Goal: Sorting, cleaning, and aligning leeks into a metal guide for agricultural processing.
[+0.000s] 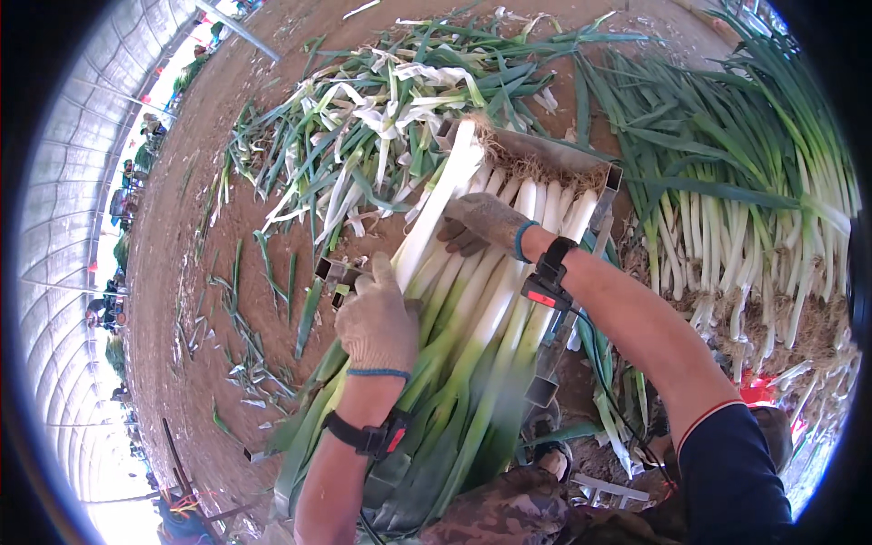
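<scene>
Left hand: left hand in a pale knit glove, frame centre-left, index finger straight beside the white shank of the top leek; grip on it cannot be told.
Right hand: right hand in a dirtier glove, just above frame centre, back up, fingers bent down over the row of leeks; whether they close on a stalk cannot be told.
Top leek: slants across the left side of the row, root end up at top centre, lower end running to the left hand.
Row of leeks: side by side mid-frame, roots toward the top, green leaves spreading to lower centre.
Metal frame: metal frame around the row, upper rail just beyond the roots, square tube ends showing.
Wrists: black strap with red-marked device on each, left, right.
Clothing: navy sleeve lower right, camouflage trousers bottom centre.
Trimmings: heap of leaf trimmings, green and white, upper centre.
Other leeks: large leek pile at right, roots low.
Ground: brown soil floor, scraps scattered at left.
Backdrop: curved tunnel wall, far left.
</scene>
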